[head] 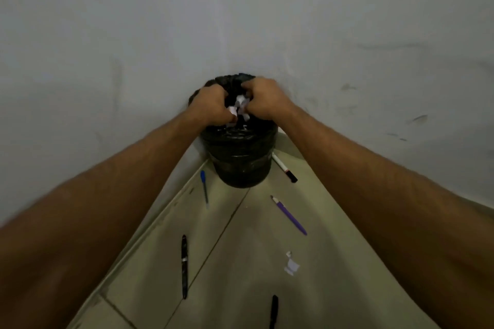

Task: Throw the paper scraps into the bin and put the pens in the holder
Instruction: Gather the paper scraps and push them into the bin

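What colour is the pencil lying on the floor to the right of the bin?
Purple. The pencil shows clearly in the head view, its sharpened tip toward the bin.

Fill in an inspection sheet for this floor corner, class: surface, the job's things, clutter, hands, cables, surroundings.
Surface: pale tiled floor, dark grout lines.
Job's things: black-lined bin in the corner; paper scraps bunched between both hands over its mouth; one paper scrap on the floor; blue pen, white marker, purple pen, black pen and a second black pen all lying on the floor. No holder in view.
Clutter: nothing seen.
Hands: left hand and right hand closed on scraps above the bin.
Cables: nothing seen.
Surroundings: grey walls, scuffed on the right.
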### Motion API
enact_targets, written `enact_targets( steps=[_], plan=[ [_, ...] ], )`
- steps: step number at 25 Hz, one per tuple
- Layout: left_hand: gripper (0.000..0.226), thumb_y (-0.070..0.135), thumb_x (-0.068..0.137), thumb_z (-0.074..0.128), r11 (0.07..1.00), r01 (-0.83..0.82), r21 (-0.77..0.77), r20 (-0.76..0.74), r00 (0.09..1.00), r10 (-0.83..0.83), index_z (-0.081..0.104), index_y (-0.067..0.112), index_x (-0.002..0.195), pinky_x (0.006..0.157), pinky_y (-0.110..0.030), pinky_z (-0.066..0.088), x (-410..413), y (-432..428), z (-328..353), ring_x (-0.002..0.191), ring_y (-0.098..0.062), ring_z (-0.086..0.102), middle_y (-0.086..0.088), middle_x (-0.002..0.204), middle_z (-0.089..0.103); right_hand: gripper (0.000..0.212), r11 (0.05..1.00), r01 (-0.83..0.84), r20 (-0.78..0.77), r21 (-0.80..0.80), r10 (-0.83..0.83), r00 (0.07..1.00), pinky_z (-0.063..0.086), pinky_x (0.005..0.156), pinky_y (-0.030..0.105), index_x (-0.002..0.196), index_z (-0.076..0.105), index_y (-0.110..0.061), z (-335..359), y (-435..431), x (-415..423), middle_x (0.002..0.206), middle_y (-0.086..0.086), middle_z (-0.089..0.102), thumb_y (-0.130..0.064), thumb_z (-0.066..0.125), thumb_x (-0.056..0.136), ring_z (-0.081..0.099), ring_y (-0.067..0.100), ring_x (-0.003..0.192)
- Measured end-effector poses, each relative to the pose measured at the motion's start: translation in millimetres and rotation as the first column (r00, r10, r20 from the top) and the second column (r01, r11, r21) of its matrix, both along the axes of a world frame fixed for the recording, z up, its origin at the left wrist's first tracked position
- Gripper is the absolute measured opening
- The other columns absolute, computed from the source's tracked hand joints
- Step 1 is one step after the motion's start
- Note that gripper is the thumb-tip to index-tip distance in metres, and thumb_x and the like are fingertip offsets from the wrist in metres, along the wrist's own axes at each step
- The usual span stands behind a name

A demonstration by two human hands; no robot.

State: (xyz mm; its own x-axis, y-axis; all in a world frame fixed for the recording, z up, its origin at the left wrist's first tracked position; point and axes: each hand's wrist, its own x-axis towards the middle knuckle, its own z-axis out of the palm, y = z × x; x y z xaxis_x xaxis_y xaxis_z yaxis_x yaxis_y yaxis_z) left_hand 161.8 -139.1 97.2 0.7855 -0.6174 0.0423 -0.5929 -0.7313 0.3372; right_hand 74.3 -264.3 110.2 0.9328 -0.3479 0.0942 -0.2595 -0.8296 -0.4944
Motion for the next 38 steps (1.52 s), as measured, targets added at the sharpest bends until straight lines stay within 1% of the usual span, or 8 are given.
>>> enact_targets(
  steps=[3,6,8,13,30,32,35,38],
  plan=[
    [0.038,0.030,0.073,0.076,0.999,0.036,-0.002,0.042,0.998,-0.036,0.069,0.011,0.105,0.076,-0.032,0.053,-8,0,4,0.092,-0.027,0.066,-0.012,0.102,0.071,0.031,0.999,-0.047,0.002,-0.024,0.047,0.999,0.046,0.071,0.023,0.114,0.069,-0.008,1,-1,-17,0.106,0.010,0.071,-0.010,0.063,0.084,0.067,0.023,0.099],
    [0.036,0.036,0.078,0.072,0.926,0.068,-0.372,0.251,0.968,0.030,0.067,0.017,0.108,0.076,-0.026,0.048,-51,24,-2,0.082,-0.017,0.061,-0.008,0.097,0.065,0.025,0.974,0.090,0.398,0.206,-0.167,0.902,0.046,0.074,0.006,0.109,0.072,-0.019,-25,3,-89,0.096,-0.008,0.071,-0.014,0.065,0.085,0.065,0.001,0.084],
    [0.021,0.038,0.085,0.067,0.822,0.166,-0.545,0.274,0.962,-0.012,0.068,0.018,0.091,0.062,-0.022,0.046,-90,43,-26,0.064,-0.010,0.055,-0.001,0.076,0.061,0.016,0.975,0.080,0.267,0.206,-0.135,0.954,0.051,0.076,0.012,0.099,0.071,-0.025,-73,8,-143,0.093,-0.010,0.071,-0.016,0.068,0.086,0.063,-0.002,0.079],
    [0.026,0.042,0.089,0.063,0.986,0.156,-0.058,-0.152,0.975,-0.163,0.074,0.019,0.095,0.061,-0.022,0.047,-150,73,-133,0.063,-0.003,0.058,0.005,0.077,0.068,0.058,0.966,-0.231,-0.510,0.113,0.256,0.821,0.044,0.087,0.024,0.133,0.056,-0.022,-202,26,-236,0.127,0.005,0.056,-0.036,0.076,0.080,0.058,0.020,0.108],
    [0.022,0.028,0.089,0.066,0.989,-0.005,-0.146,-0.281,0.959,-0.037,0.075,0.010,0.098,0.071,-0.019,0.046,-163,69,-168,0.072,-0.007,0.063,-0.003,0.088,0.075,0.018,0.986,-0.098,-0.461,0.135,0.150,0.875,0.052,0.086,0.026,0.102,0.072,-0.005,-247,52,-236,0.103,0.010,0.071,-0.005,0.059,0.090,0.066,0.021,0.092],
    [0.018,0.026,0.090,0.066,0.984,-0.026,-0.177,-0.282,0.959,-0.026,0.075,0.010,0.093,0.066,-0.015,0.043,-162,64,-155,0.064,-0.003,0.060,-0.001,0.081,0.073,0.016,0.854,0.224,-0.421,0.470,-0.005,0.907,0.055,0.073,0.022,0.091,0.075,0.000,-233,41,-231,0.092,0.010,0.074,0.006,0.064,0.082,0.067,0.017,0.081],
    [0.016,0.027,0.090,0.066,0.961,-0.054,-0.270,-0.267,0.964,-0.020,0.074,0.014,0.084,0.059,-0.015,0.043,-155,60,-132,0.053,0.000,0.057,0.009,0.061,0.063,0.020,0.221,0.385,-0.319,0.896,-0.283,0.905,0.055,0.066,0.014,0.103,0.070,0.008,-189,28,-222,0.093,0.012,0.072,0.012,0.062,0.084,0.067,0.018,0.086],
    [0.016,0.029,0.090,0.065,0.916,-0.077,-0.393,-0.250,0.968,-0.026,0.074,0.016,0.085,0.058,-0.022,0.052,-149,58,-103,0.055,-0.003,0.062,0.008,0.064,0.065,0.017,0.169,0.064,0.003,0.984,-0.366,0.931,0.055,0.080,0.020,0.104,0.069,-0.003,-121,13,-181,0.093,0.005,0.072,0.002,0.063,0.089,0.069,0.013,0.091]
  ],
)
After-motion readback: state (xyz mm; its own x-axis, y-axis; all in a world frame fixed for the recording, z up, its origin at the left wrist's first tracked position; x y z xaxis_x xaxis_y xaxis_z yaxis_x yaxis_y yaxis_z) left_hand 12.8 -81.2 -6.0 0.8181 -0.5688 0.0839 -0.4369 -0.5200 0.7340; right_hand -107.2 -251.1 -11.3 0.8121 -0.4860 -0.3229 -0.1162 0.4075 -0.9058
